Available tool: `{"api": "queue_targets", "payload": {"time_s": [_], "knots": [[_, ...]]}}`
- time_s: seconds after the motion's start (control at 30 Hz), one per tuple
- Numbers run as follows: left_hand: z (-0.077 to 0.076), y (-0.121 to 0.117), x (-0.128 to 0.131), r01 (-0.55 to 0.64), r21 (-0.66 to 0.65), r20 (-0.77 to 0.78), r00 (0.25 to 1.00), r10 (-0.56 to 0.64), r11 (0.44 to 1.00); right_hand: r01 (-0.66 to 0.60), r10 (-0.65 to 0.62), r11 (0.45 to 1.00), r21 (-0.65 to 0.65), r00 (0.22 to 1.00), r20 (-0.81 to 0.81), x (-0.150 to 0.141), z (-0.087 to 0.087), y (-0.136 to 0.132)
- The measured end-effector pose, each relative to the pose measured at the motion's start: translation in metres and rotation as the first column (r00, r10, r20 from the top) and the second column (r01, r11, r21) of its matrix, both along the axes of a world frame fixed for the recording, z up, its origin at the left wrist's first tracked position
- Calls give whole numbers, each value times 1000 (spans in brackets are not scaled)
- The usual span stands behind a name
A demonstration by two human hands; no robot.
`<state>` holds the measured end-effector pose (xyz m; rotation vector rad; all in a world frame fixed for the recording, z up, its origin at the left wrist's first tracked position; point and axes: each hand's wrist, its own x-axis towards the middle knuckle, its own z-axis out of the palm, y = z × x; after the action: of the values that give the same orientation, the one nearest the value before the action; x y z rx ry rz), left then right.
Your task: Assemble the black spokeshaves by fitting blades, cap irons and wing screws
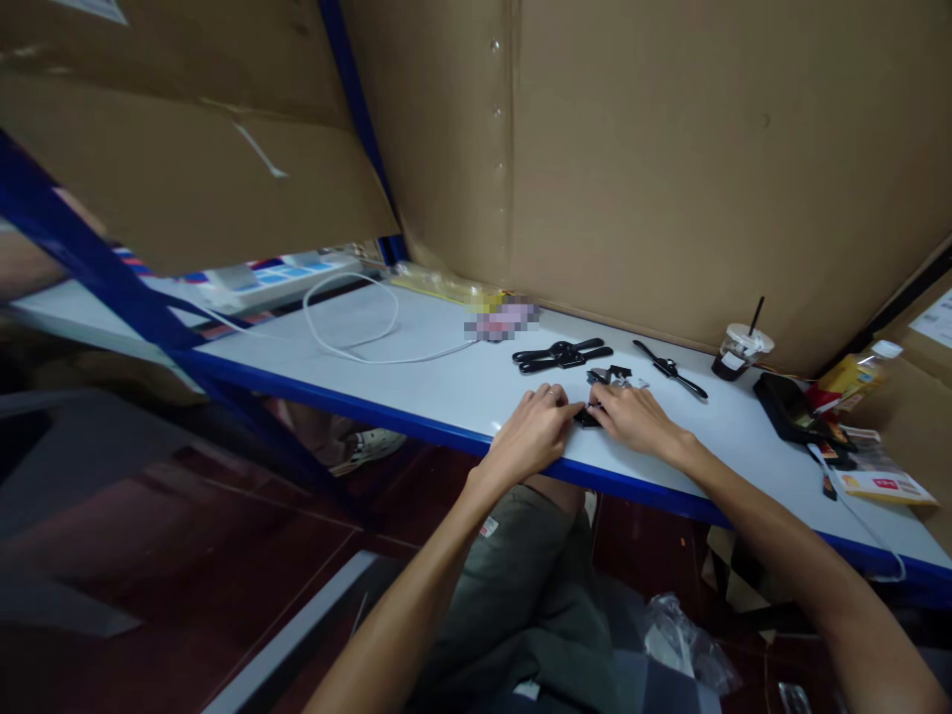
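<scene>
My left hand (536, 426) is closed, its fingertips pinching a small black part (586, 417) near the table's front edge. On the other side of that part, my right hand (631, 416) has its fingers bent and pressed onto it. Both hands hide most of the part, so its full shape cannot be made out. Just beyond the fingers lie small black and grey pieces (611, 375). A cluster of black two-handled tools that look like spokeshaves (563, 356) rests farther back, and a single similar spokeshave (670, 369) lies to the right.
A lidded cup with a straw (736, 353), a black box (784, 407) and a plastic bottle (878, 367) stand on the right of the white table (438, 397). A white cable (349, 355) loops across the left. Cardboard (669, 169) walls the back; a blue post (96, 238) rises at left.
</scene>
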<state>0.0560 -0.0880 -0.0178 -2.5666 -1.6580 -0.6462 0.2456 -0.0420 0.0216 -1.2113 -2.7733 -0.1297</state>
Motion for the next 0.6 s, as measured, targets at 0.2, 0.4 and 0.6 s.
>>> {"api": "queue_targets", "payload": {"time_s": [0.2, 0.4, 0.6], "knots": [[-2, -1, 0, -26, 32, 102, 995, 22, 999, -53, 52, 983, -178, 999, -11, 17, 19, 7], [-8, 3, -1, -67, 43, 161, 985, 59, 997, 179, -148, 869, -461, 984, 104, 62, 41, 25], [-8, 3, 0, -82, 44, 177, 982, 73, 996, 554, -442, 666, -499, 832, 335, 105, 46, 42]]}}
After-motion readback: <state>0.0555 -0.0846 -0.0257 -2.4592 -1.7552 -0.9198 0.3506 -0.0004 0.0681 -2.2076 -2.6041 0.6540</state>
